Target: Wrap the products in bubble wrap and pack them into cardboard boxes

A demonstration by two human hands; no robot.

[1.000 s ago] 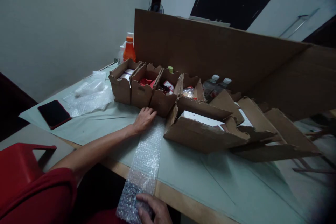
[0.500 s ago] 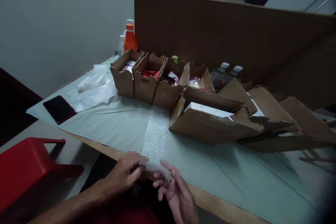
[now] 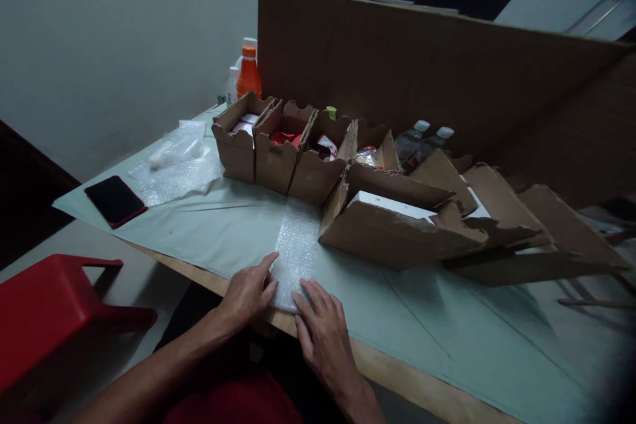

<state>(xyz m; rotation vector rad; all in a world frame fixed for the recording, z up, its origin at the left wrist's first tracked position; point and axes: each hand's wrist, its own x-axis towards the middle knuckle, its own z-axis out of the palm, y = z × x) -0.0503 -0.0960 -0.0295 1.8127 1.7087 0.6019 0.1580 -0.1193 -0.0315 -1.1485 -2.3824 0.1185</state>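
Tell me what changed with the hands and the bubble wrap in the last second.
The left hand came back from the boxes to the near end of the bubble wrap strip; the right hand let go of the overhanging end. Both now press flat on it at the table edge. Boxes, phone, bottles unchanged.

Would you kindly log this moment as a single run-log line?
left hand: flat on bubble wrap | right hand: flat on its near end | bubble wrap: strip on table, far end by boxes
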